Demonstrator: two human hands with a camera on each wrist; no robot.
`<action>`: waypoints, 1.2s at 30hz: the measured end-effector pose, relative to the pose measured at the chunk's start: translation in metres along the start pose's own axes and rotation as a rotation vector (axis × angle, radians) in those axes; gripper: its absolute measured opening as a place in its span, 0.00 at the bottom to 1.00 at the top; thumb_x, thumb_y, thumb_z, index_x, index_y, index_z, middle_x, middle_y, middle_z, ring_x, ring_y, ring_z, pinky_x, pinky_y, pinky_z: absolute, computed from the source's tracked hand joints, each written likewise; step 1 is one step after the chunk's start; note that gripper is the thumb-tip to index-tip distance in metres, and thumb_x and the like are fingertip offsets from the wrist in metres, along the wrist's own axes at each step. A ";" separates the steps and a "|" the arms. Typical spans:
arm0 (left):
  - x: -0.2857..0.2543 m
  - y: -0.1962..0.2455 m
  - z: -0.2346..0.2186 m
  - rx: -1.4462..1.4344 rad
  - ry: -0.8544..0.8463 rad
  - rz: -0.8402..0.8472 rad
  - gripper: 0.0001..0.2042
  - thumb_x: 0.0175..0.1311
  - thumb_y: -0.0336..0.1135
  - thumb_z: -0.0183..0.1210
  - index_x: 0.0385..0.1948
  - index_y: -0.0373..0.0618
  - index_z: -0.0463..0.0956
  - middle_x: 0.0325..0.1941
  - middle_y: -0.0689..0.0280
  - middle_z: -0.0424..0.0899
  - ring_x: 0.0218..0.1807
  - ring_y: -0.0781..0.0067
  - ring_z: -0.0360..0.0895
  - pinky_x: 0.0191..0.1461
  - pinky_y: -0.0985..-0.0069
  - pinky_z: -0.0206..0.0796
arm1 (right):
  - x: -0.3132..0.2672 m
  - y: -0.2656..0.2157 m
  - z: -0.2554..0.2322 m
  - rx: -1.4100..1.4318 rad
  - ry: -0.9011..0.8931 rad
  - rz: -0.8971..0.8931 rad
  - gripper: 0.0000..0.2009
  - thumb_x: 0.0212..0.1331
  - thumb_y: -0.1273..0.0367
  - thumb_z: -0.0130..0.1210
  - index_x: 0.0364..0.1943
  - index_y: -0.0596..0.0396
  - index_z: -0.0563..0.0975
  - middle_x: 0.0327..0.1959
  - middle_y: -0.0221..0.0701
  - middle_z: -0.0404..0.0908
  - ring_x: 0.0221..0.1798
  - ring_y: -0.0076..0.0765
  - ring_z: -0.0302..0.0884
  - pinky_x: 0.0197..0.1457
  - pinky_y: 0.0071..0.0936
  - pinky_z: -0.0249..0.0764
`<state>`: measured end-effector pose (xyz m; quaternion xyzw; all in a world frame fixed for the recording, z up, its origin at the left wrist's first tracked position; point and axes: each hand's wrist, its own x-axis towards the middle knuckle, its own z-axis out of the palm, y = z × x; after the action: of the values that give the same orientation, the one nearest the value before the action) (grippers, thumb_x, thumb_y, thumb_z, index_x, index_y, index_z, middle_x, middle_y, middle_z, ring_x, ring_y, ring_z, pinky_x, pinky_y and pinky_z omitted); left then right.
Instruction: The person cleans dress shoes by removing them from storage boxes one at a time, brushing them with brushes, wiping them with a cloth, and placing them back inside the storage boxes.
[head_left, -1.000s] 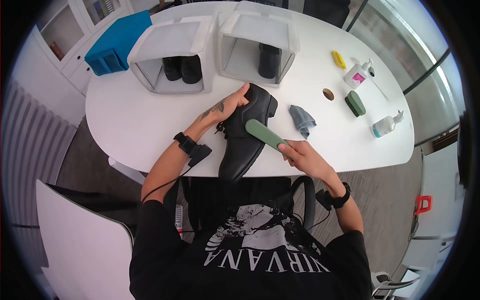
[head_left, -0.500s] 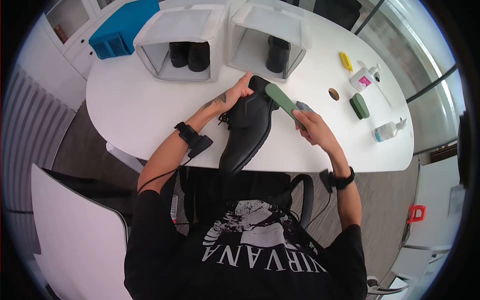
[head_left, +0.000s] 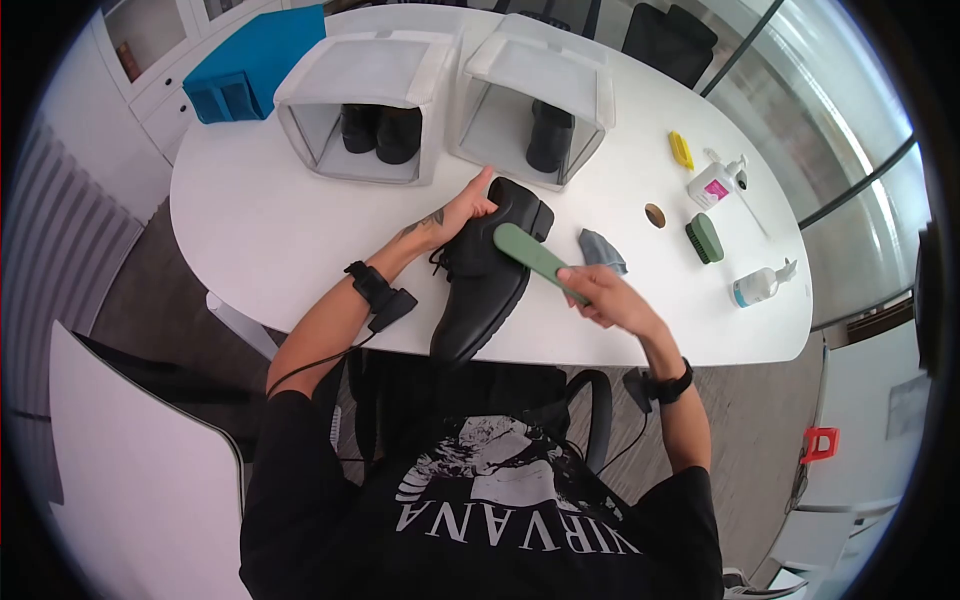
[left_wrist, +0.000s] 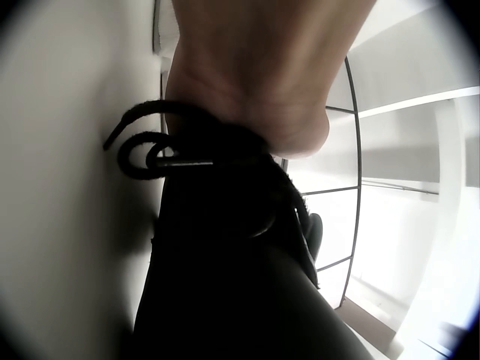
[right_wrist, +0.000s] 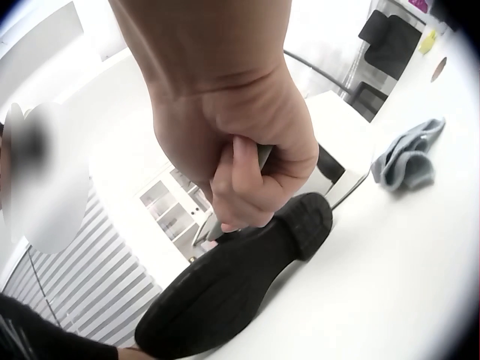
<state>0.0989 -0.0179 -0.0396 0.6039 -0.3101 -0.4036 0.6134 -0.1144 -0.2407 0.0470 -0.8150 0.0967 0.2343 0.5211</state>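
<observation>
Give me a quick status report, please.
Left hand grips black shoe. Right hand holds green brush on shoe. Grey cloth beside, not blocking.

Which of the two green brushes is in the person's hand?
The long-handled green brush, gripped by the right hand over the black shoe; the stubby green brush lies untouched on the table.

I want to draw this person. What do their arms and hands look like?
Both arms are bare below short black sleeves. Each wrist wears a black strap carrying a small black camera with a thin black cable. The left forearm has a dark tattoo near the left hand. The right hand wears no glove.
</observation>
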 end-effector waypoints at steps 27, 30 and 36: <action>-0.007 0.010 0.021 -0.127 0.165 -0.042 0.52 0.75 0.77 0.23 0.36 0.31 0.86 0.34 0.65 0.87 0.35 0.79 0.78 0.50 0.83 0.70 | 0.031 -0.015 -0.024 0.044 -0.063 0.025 0.28 0.77 0.42 0.49 0.28 0.51 0.73 0.15 0.16 0.59 0.14 0.14 0.52 0.15 0.21 0.48; 0.002 -0.010 -0.003 -0.003 -0.024 -0.004 0.52 0.76 0.77 0.23 0.36 0.31 0.86 0.32 0.65 0.87 0.33 0.79 0.78 0.48 0.83 0.70 | 0.043 -0.008 -0.032 0.053 0.180 -0.022 0.27 0.78 0.44 0.49 0.27 0.50 0.71 0.14 0.14 0.58 0.12 0.13 0.51 0.14 0.20 0.44; 0.003 -0.006 0.004 -0.068 0.038 -0.001 0.51 0.75 0.77 0.24 0.35 0.32 0.86 0.31 0.67 0.87 0.32 0.80 0.78 0.45 0.84 0.69 | 0.023 0.004 -0.026 0.143 -0.055 0.068 0.26 0.79 0.45 0.47 0.28 0.49 0.72 0.15 0.14 0.55 0.13 0.12 0.48 0.14 0.18 0.45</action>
<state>0.0960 -0.0227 -0.0454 0.5906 -0.2842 -0.4025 0.6391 -0.0886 -0.2637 0.0417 -0.7653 0.1262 0.2666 0.5721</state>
